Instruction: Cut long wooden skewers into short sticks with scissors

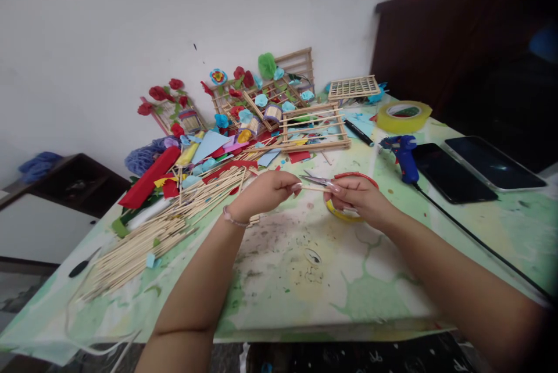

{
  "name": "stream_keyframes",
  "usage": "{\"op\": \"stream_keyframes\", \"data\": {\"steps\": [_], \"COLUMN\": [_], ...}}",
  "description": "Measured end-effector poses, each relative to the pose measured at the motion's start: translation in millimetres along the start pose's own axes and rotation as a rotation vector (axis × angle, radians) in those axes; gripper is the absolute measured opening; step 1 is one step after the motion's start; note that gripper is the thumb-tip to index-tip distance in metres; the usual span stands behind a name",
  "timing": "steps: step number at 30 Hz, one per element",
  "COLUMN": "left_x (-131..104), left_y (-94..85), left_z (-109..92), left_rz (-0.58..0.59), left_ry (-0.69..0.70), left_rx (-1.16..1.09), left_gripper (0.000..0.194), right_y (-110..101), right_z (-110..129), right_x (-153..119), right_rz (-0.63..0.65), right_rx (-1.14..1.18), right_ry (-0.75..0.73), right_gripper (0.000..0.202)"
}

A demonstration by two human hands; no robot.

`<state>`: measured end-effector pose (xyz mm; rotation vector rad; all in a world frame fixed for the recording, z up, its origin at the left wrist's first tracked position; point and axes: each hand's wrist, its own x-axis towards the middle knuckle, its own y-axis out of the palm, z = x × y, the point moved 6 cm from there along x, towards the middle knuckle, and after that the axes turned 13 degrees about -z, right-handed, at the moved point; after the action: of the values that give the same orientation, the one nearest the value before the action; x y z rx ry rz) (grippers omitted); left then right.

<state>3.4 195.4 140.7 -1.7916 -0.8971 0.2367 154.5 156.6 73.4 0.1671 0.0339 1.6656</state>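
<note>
Over the middle of the table, my left hand (276,188) pinches one end of a thin wooden stick (314,189) between thumb and fingers. My right hand (360,194) is closed on a pair of scissors (317,179), whose slightly parted metal blades point left, just above the stick. The stick's other end meets the right fingertips; whether they grip it too is unclear. A red handle shows behind that hand, and a yellow curved part shows below it. To the left of my left hand lies a loose pile of similar sticks (143,245).
Behind the hands are a stick frame (314,129), paper flowers (159,93) and coloured paper scraps (211,145). At right lie a tape roll (403,115), a black marker (358,132), a blue glue gun (403,155) with its cord, and two phones (453,172). A wall stands behind.
</note>
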Motion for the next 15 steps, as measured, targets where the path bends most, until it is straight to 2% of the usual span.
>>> {"op": "stream_keyframes", "data": {"steps": [3, 8, 12, 15], "left_x": [-0.1, 2.6, 7.5, 9.4], "left_y": [4.2, 10.0, 13.5, 27.8], "left_z": [2.1, 5.7, 12.9, 15.2], "left_rz": [-0.017, -0.105, -0.246, -0.320], "left_ry": [-0.070, -0.206, -0.301, -0.407], "left_rx": [-0.176, -0.687, -0.980, -1.162], "left_gripper": [0.036, 0.037, 0.027, 0.027], "right_y": [3.3, 11.9, 2.4, -1.4], "right_z": [0.4, 15.1, 24.1, 18.5], "right_x": [-1.8, -7.6, -4.7, 0.0], "right_rz": [0.033, 0.088, -0.054, -0.164], "right_rx": [0.093, 0.332, 0.376, 0.316], "right_ry": [0.033, 0.023, -0.046, -0.046], "right_gripper": [0.030, 0.027, 0.019, 0.019]}}
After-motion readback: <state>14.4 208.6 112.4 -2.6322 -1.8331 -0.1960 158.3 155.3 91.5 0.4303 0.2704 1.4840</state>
